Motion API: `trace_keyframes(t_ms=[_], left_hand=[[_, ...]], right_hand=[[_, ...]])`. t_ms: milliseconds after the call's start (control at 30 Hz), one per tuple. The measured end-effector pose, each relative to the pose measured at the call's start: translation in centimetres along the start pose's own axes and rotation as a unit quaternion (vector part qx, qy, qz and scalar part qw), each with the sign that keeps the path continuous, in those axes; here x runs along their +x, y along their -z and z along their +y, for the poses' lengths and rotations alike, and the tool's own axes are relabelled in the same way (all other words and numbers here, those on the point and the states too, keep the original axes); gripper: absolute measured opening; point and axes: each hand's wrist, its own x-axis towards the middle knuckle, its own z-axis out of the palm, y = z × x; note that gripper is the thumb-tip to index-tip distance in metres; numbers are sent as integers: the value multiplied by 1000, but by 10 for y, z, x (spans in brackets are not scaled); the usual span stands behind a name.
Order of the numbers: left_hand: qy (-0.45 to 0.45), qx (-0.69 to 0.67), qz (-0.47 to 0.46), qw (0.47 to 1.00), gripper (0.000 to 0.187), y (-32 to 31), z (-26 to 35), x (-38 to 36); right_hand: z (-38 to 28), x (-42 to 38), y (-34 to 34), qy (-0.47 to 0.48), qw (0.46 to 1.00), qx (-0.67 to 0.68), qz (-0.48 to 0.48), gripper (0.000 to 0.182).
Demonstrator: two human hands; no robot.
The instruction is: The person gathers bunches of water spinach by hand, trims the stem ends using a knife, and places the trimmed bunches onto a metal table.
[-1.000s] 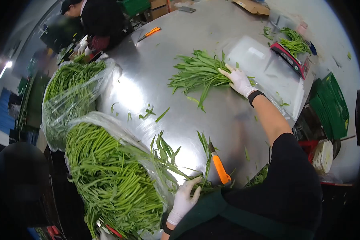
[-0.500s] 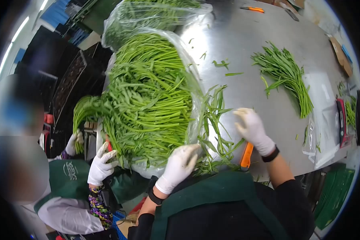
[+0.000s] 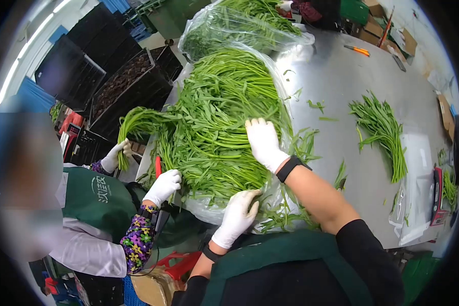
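Observation:
A large heap of long-stemmed leafy greens (image 3: 214, 137), which look like water spinach, fills an opened clear plastic bag (image 3: 283, 102) on the table. My right hand (image 3: 264, 142), in a white glove, lies on the heap's right side, its fingers stretched over the stems. Lower down, at the near edge of the heap, my gloved left hand (image 3: 238, 217) has its thumb apart from its fingers, with nothing visible between them. Loose leafy sprigs (image 3: 285, 217) lie beside it. To the right, a separate bunch of greens (image 3: 385, 135) rests on the table.
On the left, a co-worker's gloved hand (image 3: 115, 155) holds a bunch; their other hand (image 3: 163, 187) is near an orange-red tool (image 3: 158, 166). An orange-handled cutter (image 3: 357, 50) lies on the metal table (image 3: 336, 76). A red scale (image 3: 437, 196) stands far right.
My right hand has moved left from above the bare table onto the heap. My left hand stays near the heap's edge. The orange knife near my right wrist is out of sight. The view has shifted.

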Motion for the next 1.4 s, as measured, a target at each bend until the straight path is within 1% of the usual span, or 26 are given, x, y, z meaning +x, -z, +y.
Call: trace_keyframes(t_ms=[33,133,167,200,267,300,433,500,533,600,633,667,733,767,833,933,967,1000,1033,1067,1100,1133,1233,1300,1333,1400], left_hand=[[6,2,-13,1000,30,0,-1,-1],[10,-1,-20,1000,31,3,-3,-4],[8,-13,-23,1000,31,4,-4,-4],[7,-26,-26,999,31,5,-6,-4],[3,-40,-18,999,31,8,-9,-5],[-3,-47,-12,999,30,8,-11,-5],[-18,-74,0,997,30,12,-16,-3],[-24,-83,-7,996,30,12,-17,-1],[-27,-90,-14,996,29,11,-17,0],[-37,-102,-24,994,29,6,-18,2],[-44,-112,-31,992,29,3,-17,2],[-46,-115,-38,992,29,3,-14,3],[-41,-108,-83,990,28,3,-7,4],[-48,-109,-90,989,29,-2,-10,0],[-44,-131,-87,987,28,-5,-12,-5],[-49,-161,-66,984,28,-2,-17,-8],[-27,-167,-67,983,27,2,-17,-6],[-3,-174,-67,982,27,6,-18,-5],[-6,-175,-37,984,26,6,-22,-3],[30,-179,-36,983,26,5,-27,-1],[50,-184,-30,981,25,7,-27,3],[69,-189,-23,979,23,9,-26,7],[93,-191,-24,977,21,11,-25,11],[118,-227,-12,967,19,6,-31,12],[88,-219,5,972,21,5,-36,10],[175,-351,-13,920,25,0,-46,6]], right_hand=[[-2,3,-1,22,994,-30,101,46],[17,6,10,47,997,54,25,35],[24,10,13,45,987,155,24,21],[26,12,26,49,987,150,27,21],[29,8,71,0,948,315,49,30],[30,6,93,-30,931,365,9,36],[44,-11,125,-66,900,428,49,43],[42,-26,136,-117,825,553,14,47],[40,-33,129,-121,826,551,15,47],[32,-44,96,-112,839,525,92,49],[27,-52,75,-99,927,341,122,53],[26,-59,33,-75,952,270,120,56],[25,-75,19,-52,979,180,-79,61],[26,-82,12,-59,979,179,-78,61],[29,-97,5,-31,987,159,23,62],[38,-120,23,-77,982,173,-14,57],[42,-124,22,-103,977,187,-15,37],[42,-125,25,-105,977,186,-17,37],[40,-125,34,-97,973,209,24,31],[36,-123,40,-87,966,233,64,25],[28,-118,42,-34,954,268,134,20],[16,-111,44,-33,953,270,131,20],[-7,-93,34,60,988,109,97,16],[-4,-95,21,69,987,111,92,14],[-2,-93,16,75,988,106,83,13],[-8,-98,21,94,948,277,123,11]])
